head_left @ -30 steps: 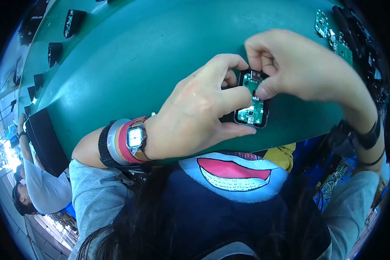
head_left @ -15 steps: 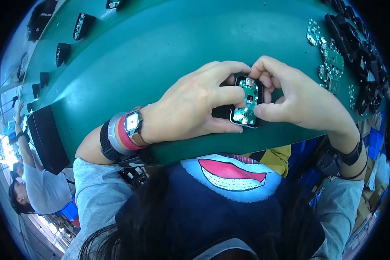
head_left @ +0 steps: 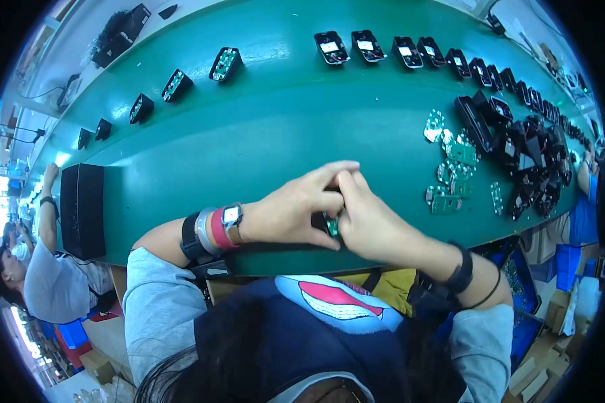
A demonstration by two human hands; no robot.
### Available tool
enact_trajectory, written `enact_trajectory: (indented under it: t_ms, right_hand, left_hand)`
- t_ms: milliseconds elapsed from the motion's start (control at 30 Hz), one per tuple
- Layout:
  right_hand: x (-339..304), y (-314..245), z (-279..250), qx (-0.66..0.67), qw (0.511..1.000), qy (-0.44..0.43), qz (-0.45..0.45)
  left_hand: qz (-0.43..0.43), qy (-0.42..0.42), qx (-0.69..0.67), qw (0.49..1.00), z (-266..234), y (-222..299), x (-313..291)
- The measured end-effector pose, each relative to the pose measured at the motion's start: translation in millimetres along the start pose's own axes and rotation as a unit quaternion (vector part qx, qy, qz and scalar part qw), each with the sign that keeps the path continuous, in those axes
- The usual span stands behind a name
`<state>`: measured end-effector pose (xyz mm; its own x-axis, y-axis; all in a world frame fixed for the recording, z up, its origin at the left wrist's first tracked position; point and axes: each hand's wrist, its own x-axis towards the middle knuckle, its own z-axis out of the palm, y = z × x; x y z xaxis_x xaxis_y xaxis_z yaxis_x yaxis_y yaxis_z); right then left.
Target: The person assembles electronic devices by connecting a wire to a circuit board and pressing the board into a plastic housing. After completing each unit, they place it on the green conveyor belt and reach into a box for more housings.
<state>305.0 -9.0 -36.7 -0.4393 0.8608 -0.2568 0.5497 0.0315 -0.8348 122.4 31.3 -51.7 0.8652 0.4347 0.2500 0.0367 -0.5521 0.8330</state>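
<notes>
Low over the front of the green table, my left hand [head_left: 290,209] grips a small black housing with a green circuit board [head_left: 331,225] in it. Only a sliver of the board shows between my hands. My right hand [head_left: 373,220] lies over the other side of it, fingers bent and closed against the housing and touching my left fingertips. Most of the housing is hidden by both hands.
Loose green circuit boards [head_left: 462,153] lie to the right, beside a heap of black housings [head_left: 534,158]. Rows of assembled units [head_left: 331,48] line the far side. A black box [head_left: 83,209] stands at left, near another person [head_left: 57,282].
My right hand has closed over the board, which was in plain sight before. The view has shifted, so more of the table's far side shows.
</notes>
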Motion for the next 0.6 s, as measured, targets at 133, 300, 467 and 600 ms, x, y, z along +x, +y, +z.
enact_trajectory:
  t_ms: [133, 300, 467, 600]
  right_hand:
    - [-9.4, 6.4, -26.3, 0.275, 0.953, -0.085, 0.096]
    - [-39.2, 27.4, -46.6, 0.213, 0.974, 0.012, 0.079]
    - [-34.7, 3.6, -27.5, 0.081, 0.995, -0.06, -0.018]
    - [-75.1, 13.8, -35.5, 0.136, 0.989, -0.03, 0.049]
  left_hand:
    - [-0.017, 0.084, 0.076, 0.993, 1.8, -6.5, -18.0]
    - [-0.009, 0.259, 0.341, 0.904, -53.9, -28.1, 0.5]
    - [-0.215, 0.279, 0.616, 0.705, -133.0, -105.2, 55.1]
    - [-0.351, 0.17, 0.58, 0.715, -139.5, -99.7, 74.4]
